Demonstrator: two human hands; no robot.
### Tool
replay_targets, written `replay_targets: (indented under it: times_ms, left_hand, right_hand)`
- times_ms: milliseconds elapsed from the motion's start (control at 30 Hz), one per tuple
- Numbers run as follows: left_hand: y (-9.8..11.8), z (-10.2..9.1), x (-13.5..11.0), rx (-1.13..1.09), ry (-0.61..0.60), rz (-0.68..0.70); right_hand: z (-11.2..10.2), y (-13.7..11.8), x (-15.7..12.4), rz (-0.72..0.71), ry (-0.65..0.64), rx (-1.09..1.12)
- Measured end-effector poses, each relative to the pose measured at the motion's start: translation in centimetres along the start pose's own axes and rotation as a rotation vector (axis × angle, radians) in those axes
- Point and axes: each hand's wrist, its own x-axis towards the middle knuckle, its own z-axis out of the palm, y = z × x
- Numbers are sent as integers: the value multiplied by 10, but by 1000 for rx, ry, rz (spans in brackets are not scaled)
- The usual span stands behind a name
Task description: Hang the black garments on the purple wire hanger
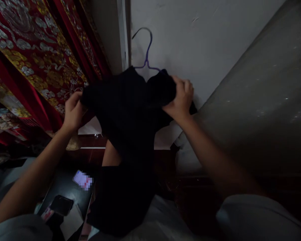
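Observation:
A black short-sleeved shirt (130, 110) hangs on a purple wire hanger (146, 60), whose hook points up and bends to the left. My left hand (74, 108) pinches the end of the sleeve at the left. On the other side, my right hand (182, 98) grips the shirt near the shoulder, with its fingers curled over the fabric. The lower part of the shirt drapes down toward my lap, where its dark cloth is hard to tell from other dark cloth. Both forearms are stretched forward.
Red cloth with gold and silver embroidery (47, 60) hangs at the left. A pale wall (190, 40) stands behind the hanger, and a large greyish covered surface (261, 100) slants at the right. Lower left, a lit phone (82, 179) and a dark phone-like object (62, 205) lie on a dark surface.

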Motion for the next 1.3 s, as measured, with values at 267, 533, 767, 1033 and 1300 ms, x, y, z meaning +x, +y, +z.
replay_targets:
  times_ms: [267, 533, 767, 1033, 1300]
  left_hand:
    - [35, 28, -29, 376, -53, 434]
    - [20, 104, -55, 737, -642, 210]
    - [1, 132, -54, 876, -690, 82]
    - [-15, 150, -110, 380, -565, -31]
    - [-8, 201, -168, -411, 144, -308]
  right_hand:
    - [-17, -46, 18, 42, -62, -22]
    - [-18, -40, -5, -83, -148, -52]
    - [-14, -28, -15, -64, -172, -49]
    - [-9, -61, -71, 56, 28, 326]
    - [55, -88, -161, 356, -308, 854]
